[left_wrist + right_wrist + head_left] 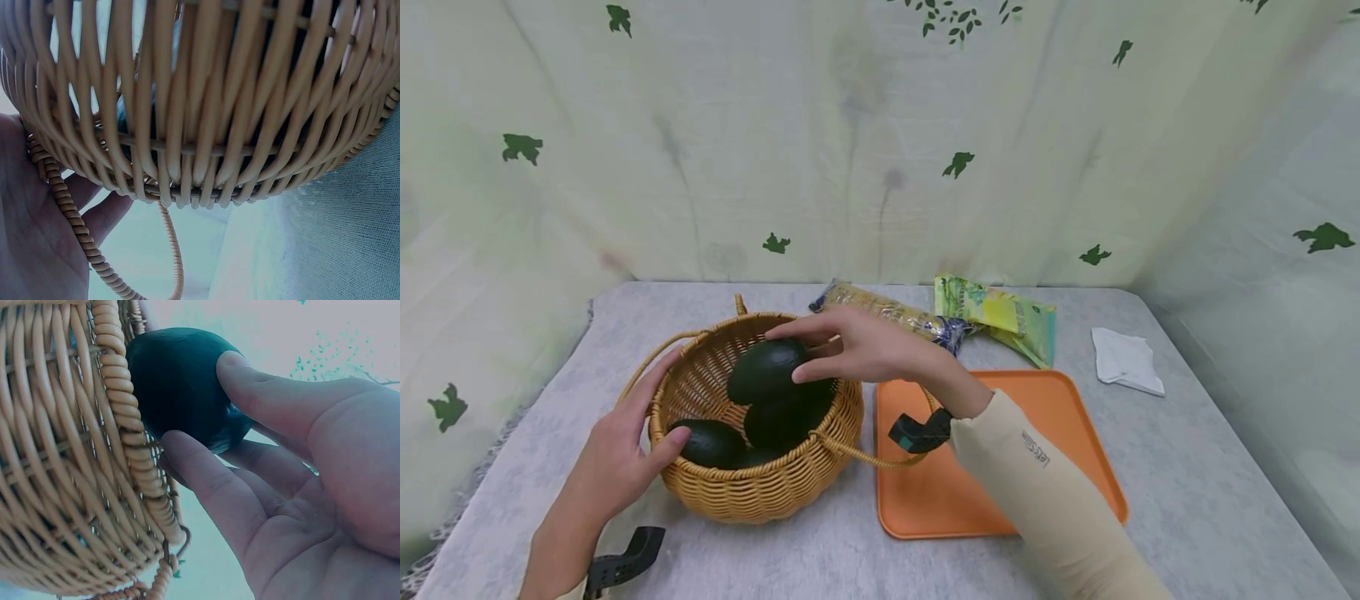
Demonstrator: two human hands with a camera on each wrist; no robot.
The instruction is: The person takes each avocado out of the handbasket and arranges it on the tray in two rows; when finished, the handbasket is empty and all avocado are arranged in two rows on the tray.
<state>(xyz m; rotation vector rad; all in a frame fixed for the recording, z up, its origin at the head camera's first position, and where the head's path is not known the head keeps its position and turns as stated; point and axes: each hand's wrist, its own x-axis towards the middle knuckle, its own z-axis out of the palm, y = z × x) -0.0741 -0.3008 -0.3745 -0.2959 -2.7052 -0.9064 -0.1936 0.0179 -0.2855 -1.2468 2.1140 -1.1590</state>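
My right hand (865,346) holds a dark green avocado (766,371) at the mouth of the wicker basket (760,492), thumb on one side and fingers on the other. In the right wrist view the avocado (181,387) shows just beyond the basket's coiled rim (122,403). More avocados lie inside, one of them (711,442) close to my left thumb. At the basket's left side, my left hand (613,458) grips the rim. The left wrist view shows its fingers (109,215) behind the wrapped handle (78,228), below the woven wall.
An orange tray (947,492) lies right of the basket, under my right forearm, with one basket handle reaching over its edge. Behind are a clear-wrapped package (887,308) and a green-yellow packet (1000,317). White folded tissue (1126,360) lies at the right.
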